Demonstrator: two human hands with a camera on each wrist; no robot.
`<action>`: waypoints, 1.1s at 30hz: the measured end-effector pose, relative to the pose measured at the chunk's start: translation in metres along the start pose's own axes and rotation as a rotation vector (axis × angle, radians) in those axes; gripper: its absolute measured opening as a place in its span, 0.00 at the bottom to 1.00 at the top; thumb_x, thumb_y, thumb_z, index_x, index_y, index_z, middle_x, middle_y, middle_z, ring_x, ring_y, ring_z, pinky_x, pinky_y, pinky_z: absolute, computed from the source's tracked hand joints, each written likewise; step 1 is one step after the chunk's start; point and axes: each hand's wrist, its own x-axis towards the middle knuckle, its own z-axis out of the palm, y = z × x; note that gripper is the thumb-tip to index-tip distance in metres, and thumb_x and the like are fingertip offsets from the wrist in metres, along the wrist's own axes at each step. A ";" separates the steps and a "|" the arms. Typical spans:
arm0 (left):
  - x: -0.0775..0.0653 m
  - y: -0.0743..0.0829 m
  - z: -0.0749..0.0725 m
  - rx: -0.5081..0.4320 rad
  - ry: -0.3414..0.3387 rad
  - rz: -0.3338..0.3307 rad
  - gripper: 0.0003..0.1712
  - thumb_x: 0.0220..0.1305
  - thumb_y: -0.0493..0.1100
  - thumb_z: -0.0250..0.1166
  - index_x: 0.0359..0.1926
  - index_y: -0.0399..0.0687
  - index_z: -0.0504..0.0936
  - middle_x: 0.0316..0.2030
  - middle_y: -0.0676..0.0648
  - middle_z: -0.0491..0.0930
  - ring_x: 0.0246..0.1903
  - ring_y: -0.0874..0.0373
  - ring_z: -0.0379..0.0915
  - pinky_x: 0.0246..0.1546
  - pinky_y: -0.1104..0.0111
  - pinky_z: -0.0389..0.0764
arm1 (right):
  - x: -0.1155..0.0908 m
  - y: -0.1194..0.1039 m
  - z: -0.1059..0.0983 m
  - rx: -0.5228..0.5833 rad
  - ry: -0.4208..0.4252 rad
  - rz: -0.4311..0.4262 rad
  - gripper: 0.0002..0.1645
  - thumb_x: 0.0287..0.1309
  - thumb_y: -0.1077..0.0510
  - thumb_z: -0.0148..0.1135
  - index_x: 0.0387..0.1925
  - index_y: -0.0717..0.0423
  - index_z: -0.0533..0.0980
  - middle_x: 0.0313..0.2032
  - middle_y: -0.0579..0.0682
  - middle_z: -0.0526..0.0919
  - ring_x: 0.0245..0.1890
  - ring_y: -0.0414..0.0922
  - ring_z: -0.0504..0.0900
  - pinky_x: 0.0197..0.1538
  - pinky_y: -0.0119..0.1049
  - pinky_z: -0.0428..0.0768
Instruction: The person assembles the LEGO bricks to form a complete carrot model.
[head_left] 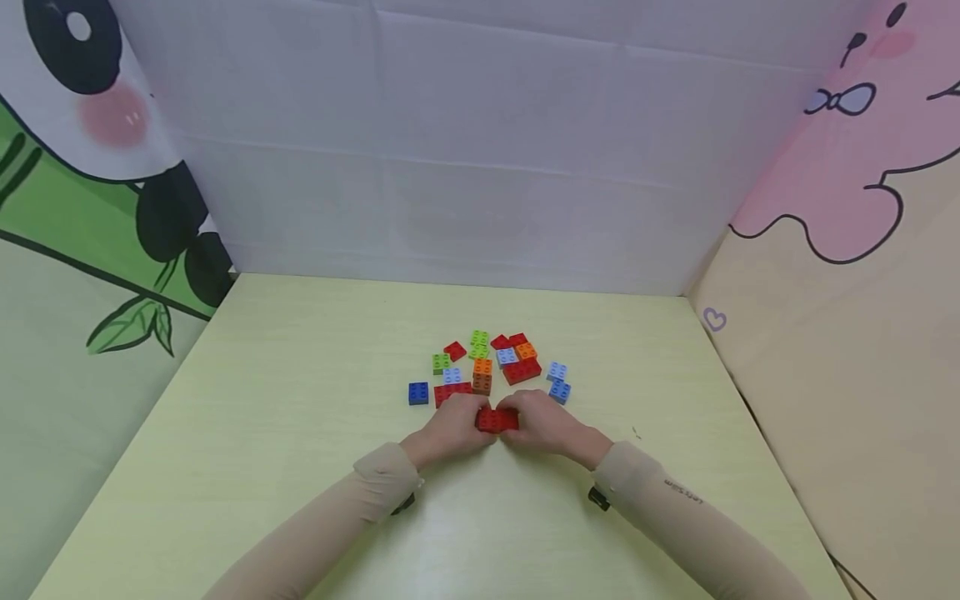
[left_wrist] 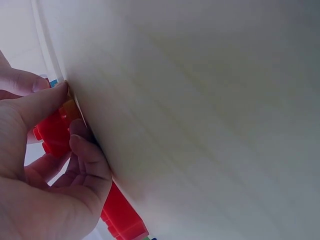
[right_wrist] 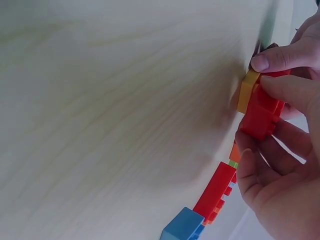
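At the near side of a brick cluster, both hands hold a red toy building brick (head_left: 497, 419) between them. My left hand (head_left: 453, 427) grips its left end, and my right hand (head_left: 546, 421) grips the right end, thumbs toward each other. An orange brick (right_wrist: 247, 91) sits against the underside of the red one in the right wrist view. In the left wrist view the held red brick (left_wrist: 54, 131) shows its studs facing away from the table, with fingers curled about it. Just beyond the left hand lies another long red brick (head_left: 453, 390).
Behind the hands lie orange bricks (head_left: 482, 377), green bricks (head_left: 479, 343) and a red brick (head_left: 522, 371). Light blue bricks (head_left: 558, 382) lie to the right, a dark blue brick (head_left: 418, 393) to the left. A pale wall (head_left: 450, 208) borders the table (head_left: 300, 350).
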 end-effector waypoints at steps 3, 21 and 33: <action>0.000 0.001 -0.001 -0.001 -0.002 0.002 0.15 0.52 0.47 0.73 0.38 0.50 0.79 0.28 0.57 0.73 0.32 0.58 0.70 0.32 0.68 0.73 | -0.001 0.001 0.001 0.009 0.001 -0.005 0.18 0.52 0.54 0.71 0.46 0.52 0.82 0.33 0.37 0.80 0.33 0.39 0.74 0.39 0.32 0.74; 0.003 -0.002 -0.001 0.011 -0.009 0.015 0.16 0.49 0.48 0.76 0.36 0.51 0.81 0.25 0.58 0.73 0.31 0.59 0.69 0.32 0.68 0.72 | 0.002 -0.001 -0.003 0.030 -0.045 0.017 0.18 0.53 0.54 0.70 0.47 0.52 0.82 0.34 0.38 0.81 0.33 0.40 0.75 0.38 0.32 0.74; 0.003 0.000 -0.003 -0.045 -0.011 0.000 0.14 0.48 0.46 0.77 0.37 0.50 0.85 0.25 0.60 0.75 0.31 0.59 0.70 0.33 0.67 0.72 | 0.003 0.000 0.000 0.019 -0.045 0.021 0.19 0.52 0.53 0.71 0.47 0.52 0.82 0.32 0.37 0.80 0.33 0.39 0.74 0.37 0.31 0.74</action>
